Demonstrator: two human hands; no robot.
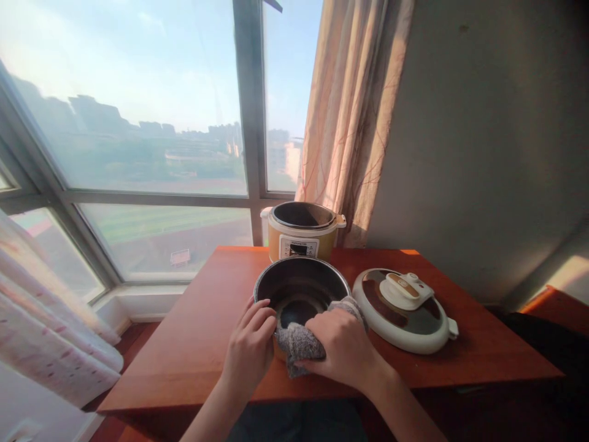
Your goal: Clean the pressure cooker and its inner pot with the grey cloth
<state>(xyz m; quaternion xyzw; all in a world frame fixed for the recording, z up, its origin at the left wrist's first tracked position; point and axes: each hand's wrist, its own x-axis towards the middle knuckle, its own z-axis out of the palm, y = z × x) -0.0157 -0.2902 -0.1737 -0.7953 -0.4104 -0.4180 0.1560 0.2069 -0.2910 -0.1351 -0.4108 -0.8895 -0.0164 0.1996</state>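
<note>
A dark inner pot [304, 279] with a pale rim stands near the middle of the wooden table [216, 331]. My left hand [253, 334] grips its rim at the near left, fingers curled over the edge. A grey cloth [299, 344] is bunched in my right hand [343, 341], which presses it against the near right rim. Part of the cloth hangs down the pot's outer front side, and another fold shows at the right of the hand. The right fingertips are hidden behind the cloth and hand.
Behind the pot stands a yellow and white electric pressure cooker [299, 236], uncovered. Its white lid [400, 310], with a dark centre and a handle, lies to the right on the table. Windows and a beige curtain [352, 110] are behind; another curtain [46, 319] hangs at left.
</note>
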